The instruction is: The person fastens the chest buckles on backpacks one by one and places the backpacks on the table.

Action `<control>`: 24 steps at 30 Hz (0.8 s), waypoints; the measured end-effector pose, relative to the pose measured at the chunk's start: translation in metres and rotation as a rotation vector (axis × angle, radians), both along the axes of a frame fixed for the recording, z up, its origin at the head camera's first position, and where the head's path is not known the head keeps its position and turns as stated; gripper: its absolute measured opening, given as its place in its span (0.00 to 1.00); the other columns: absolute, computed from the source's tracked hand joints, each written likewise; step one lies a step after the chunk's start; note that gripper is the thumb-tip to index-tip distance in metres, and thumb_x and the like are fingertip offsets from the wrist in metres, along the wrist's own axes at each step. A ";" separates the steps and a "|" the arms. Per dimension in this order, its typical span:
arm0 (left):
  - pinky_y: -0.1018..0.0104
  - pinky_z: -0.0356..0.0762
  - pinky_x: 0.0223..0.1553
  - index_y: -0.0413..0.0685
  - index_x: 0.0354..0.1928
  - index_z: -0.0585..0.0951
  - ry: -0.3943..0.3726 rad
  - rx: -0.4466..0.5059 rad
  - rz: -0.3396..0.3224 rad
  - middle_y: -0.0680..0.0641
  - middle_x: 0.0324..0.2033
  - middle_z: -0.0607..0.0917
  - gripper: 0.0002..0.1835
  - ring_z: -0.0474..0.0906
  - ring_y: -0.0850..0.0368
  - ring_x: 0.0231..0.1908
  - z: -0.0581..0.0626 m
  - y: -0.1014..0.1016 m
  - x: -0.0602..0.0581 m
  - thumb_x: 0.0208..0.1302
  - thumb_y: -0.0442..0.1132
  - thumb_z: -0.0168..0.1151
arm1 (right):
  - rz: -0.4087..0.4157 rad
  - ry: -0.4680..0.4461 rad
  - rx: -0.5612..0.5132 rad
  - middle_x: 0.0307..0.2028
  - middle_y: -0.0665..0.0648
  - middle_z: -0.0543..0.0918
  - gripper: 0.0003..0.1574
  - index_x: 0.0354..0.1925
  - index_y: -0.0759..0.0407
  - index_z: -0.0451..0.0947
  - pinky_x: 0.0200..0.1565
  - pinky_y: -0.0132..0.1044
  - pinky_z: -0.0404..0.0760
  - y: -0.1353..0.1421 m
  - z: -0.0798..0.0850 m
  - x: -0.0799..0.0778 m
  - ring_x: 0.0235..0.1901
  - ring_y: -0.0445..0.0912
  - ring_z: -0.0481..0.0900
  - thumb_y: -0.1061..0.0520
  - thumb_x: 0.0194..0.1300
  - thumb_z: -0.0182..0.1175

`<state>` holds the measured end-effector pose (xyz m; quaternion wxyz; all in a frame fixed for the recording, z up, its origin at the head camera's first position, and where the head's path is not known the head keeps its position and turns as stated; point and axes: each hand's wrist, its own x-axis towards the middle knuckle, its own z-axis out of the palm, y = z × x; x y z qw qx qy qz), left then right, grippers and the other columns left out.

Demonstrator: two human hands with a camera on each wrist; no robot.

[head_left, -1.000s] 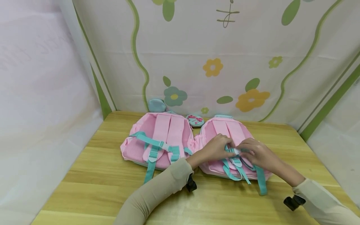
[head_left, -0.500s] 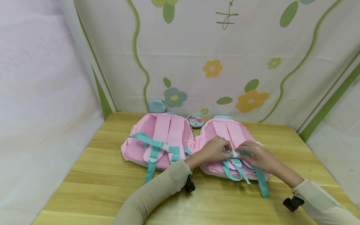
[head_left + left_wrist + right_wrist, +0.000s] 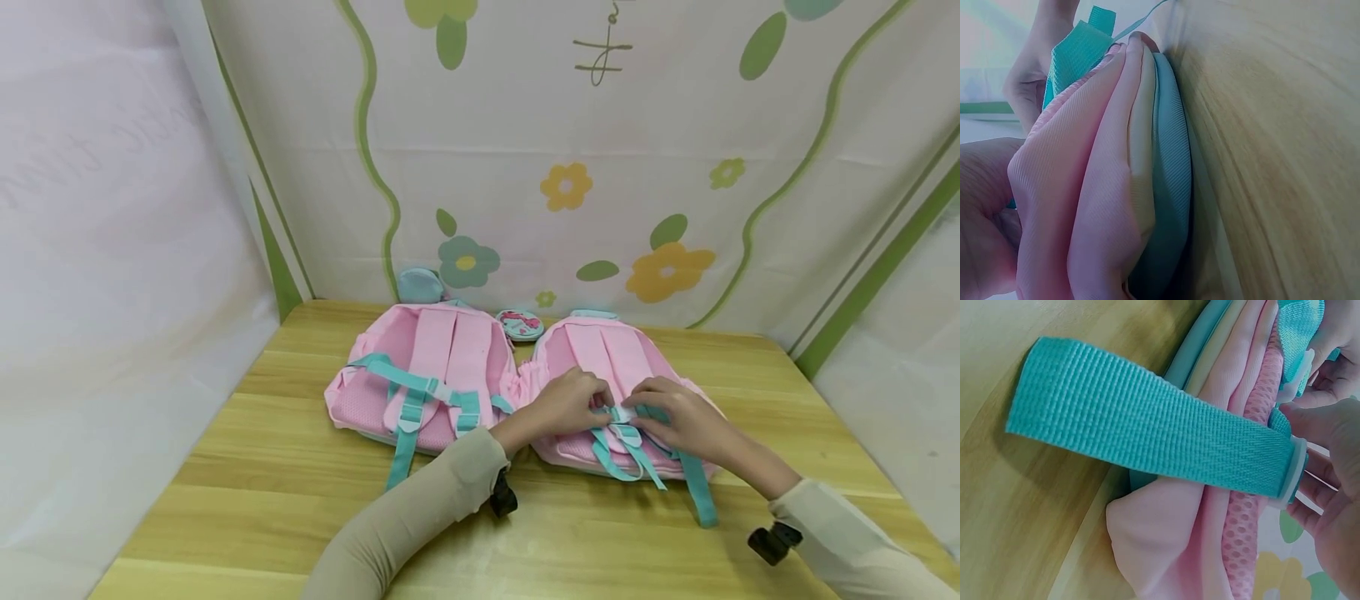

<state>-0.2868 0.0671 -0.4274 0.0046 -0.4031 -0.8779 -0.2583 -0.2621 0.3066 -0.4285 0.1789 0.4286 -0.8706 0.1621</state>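
Two pink backpacks lie side by side on the table, shoulder straps upward. Over the right backpack (image 3: 555, 354), my left hand (image 3: 573, 402) pinches the teal chest strap at the left end of a white buckle (image 3: 621, 414). My right hand (image 3: 678, 421) pinches the buckle's right end from the other side. Fingers hide part of the buckle. A loose teal strap end (image 3: 1147, 419) hangs past the backpack's lower edge in the right wrist view. In the left wrist view, the pink side of the backpack (image 3: 1100, 187) covers most of my left fingers.
The left backpack (image 3: 363, 408) has a teal strap with a white buckle (image 3: 442, 392) fastened across it. Behind the backpacks sit a round blue pouch (image 3: 420, 286) and a round patterned pouch (image 3: 520, 324). A flower-print cloth (image 3: 480, 183) hangs behind the wooden table (image 3: 247, 467).
Both hands have lowered slightly with the buckle, bringing it down closer to the backpack. The fingers stay at its two ends. The left backpack has stayed put.
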 end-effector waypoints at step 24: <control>0.73 0.75 0.43 0.49 0.52 0.86 -0.025 0.001 0.074 0.51 0.43 0.87 0.13 0.80 0.59 0.46 0.019 -0.039 -0.022 0.69 0.44 0.66 | -0.094 -0.050 -0.008 0.47 0.54 0.87 0.20 0.50 0.60 0.86 0.43 0.50 0.85 -0.006 0.020 -0.020 0.48 0.52 0.85 0.63 0.58 0.73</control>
